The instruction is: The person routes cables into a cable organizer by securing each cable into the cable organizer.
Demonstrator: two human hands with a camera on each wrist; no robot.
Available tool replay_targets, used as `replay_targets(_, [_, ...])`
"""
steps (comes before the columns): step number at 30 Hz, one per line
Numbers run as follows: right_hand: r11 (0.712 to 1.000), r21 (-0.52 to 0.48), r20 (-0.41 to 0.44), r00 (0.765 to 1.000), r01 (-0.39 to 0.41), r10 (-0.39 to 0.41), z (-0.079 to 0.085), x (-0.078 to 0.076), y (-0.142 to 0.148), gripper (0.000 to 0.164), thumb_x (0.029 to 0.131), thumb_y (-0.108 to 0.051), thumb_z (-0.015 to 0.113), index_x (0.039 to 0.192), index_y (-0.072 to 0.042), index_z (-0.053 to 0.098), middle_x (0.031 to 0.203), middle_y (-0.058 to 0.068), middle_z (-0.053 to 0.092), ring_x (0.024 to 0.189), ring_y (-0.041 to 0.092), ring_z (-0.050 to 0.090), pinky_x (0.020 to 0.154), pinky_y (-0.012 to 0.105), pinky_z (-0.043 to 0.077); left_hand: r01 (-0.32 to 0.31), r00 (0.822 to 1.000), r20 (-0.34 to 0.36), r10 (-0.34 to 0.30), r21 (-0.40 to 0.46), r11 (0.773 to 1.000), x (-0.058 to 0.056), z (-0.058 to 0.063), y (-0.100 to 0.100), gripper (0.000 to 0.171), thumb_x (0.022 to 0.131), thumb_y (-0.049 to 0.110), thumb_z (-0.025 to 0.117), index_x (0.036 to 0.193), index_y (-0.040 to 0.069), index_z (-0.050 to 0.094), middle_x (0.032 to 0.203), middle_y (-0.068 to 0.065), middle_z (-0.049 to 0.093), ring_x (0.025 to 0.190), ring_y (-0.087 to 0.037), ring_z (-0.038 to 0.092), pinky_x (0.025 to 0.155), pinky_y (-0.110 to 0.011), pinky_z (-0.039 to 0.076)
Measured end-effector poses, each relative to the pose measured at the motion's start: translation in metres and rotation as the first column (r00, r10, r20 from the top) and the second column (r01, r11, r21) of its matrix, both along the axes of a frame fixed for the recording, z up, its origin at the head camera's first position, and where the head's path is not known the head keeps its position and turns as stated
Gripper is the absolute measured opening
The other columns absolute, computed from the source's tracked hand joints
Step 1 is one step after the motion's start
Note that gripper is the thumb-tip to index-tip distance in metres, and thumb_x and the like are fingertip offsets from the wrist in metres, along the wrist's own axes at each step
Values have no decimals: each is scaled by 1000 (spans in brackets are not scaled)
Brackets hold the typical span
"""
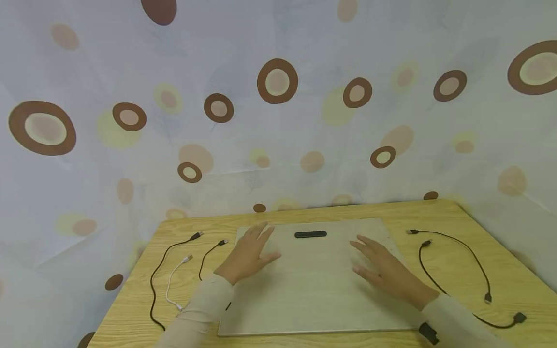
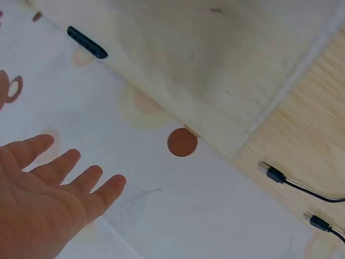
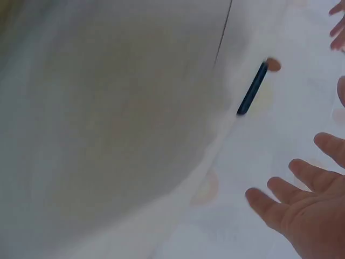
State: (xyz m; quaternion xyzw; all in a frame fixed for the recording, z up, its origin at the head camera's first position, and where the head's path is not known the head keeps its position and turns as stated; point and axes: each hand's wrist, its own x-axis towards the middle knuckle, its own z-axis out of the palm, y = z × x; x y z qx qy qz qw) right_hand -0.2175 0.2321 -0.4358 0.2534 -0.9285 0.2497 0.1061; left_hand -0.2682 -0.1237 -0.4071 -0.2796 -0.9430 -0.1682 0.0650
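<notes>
Both hands are raised with fingers spread, and neither holds anything. My left hand (image 1: 248, 253) is over the left part of a pale, flat board (image 1: 313, 290); its palm and fingers (image 2: 108, 189) show in the left wrist view. Over the board's right part is my right hand (image 1: 385, 270), its fingers slightly bent and apart. Between and beyond the hands, a slim black bar with rounded ends (image 1: 311, 234) lies near the board's far edge. The right wrist view also shows this bar (image 3: 252, 89), beyond the fingertips.
Left of the board lie a long black USB cable (image 1: 153, 280), a short white USB cable (image 1: 168, 285) and another black cable (image 1: 209, 253). Two black cables (image 1: 472, 251) curve on the right of the wooden table (image 1: 417, 212). A patterned cloth (image 1: 304, 130) hangs behind.
</notes>
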Motion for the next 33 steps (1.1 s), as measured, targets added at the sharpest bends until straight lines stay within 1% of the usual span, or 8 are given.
replay_targets(2, [998, -69, 14, 1000, -15, 16, 0, 5, -9, 54, 97, -33, 57, 142, -6, 43, 147, 19, 38, 132, 43, 38, 99, 61, 37, -11, 1000, 25, 9, 67, 998, -3, 5, -12, 69, 94, 39, 60, 147, 4, 35, 150, -20, 33, 138, -41, 29, 108, -57, 29])
replay_targets(6, [969, -245, 89, 995, -22, 45, 1, 16, -30, 46, 97, -27, 58, 137, -7, 49, 137, 17, 51, 120, 36, 53, 92, 47, 48, -92, 992, 100, 77, 154, 984, -15, 11, -38, 63, 93, 31, 63, 142, -1, 40, 144, -23, 40, 133, -42, 36, 105, -56, 33])
replay_targets(9, [932, -363, 168, 983, -7, 73, 1, 24, -45, 40, 97, -25, 57, 133, -7, 53, 130, 17, 57, 111, 33, 59, 87, 37, 53, -157, 981, 142, 135, 157, 975, -26, 10, -59, 57, 94, 27, 63, 138, -5, 45, 140, -25, 44, 130, -43, 40, 104, -56, 35])
replay_targets(12, [897, -442, 240, 962, -8, 127, 3, 30, -59, 38, 98, -23, 56, 129, -1, 55, 126, 21, 59, 107, 32, 62, 83, 29, 53, -206, 970, 164, 182, 148, 967, -33, 7, -77, 50, 94, 22, 63, 133, -7, 50, 135, -27, 49, 123, -43, 47, 99, -55, 40])
replay_targets(17, [862, -505, 303, 930, -29, 208, 4, 39, -77, 37, 99, -22, 55, 126, 2, 56, 124, 20, 61, 106, 27, 62, 83, 24, 51, -283, 945, 208, 251, 140, 949, -38, -2, -95, 42, 94, 15, 62, 127, -10, 54, 126, -27, 56, 111, -42, 55, 91, -51, 47])
replay_targets(22, [851, -524, 350, 905, -26, 243, 2, 44, -87, 36, 99, -23, 54, 126, 2, 57, 124, 19, 61, 106, 25, 61, 83, 22, 50, -330, 930, 205, 305, 101, 939, -44, -12, -101, 37, 93, 14, 64, 118, -12, 59, 116, -28, 60, 106, -42, 58, 89, -51, 48])
replay_targets(27, [857, -513, 344, 902, -50, 259, 2, 45, -90, 37, 100, -23, 51, 126, 3, 56, 124, 19, 61, 107, 26, 61, 84, 22, 49, -387, 907, 212, 364, 77, 919, -50, -20, -105, 30, 90, 4, 64, 114, -14, 61, 112, -29, 62, 104, -43, 59, 86, -50, 50])
replay_targets(33, [864, -499, 343, 901, -66, 267, 7, 44, -87, 35, 101, -22, 50, 125, 2, 58, 122, 18, 63, 106, 22, 61, 84, 23, 49, -397, 908, 150, 391, 18, 917, -55, -28, -109, 21, 86, 5, 69, 96, -13, 67, 96, -26, 67, 87, -37, 64, 75, -47, 53])
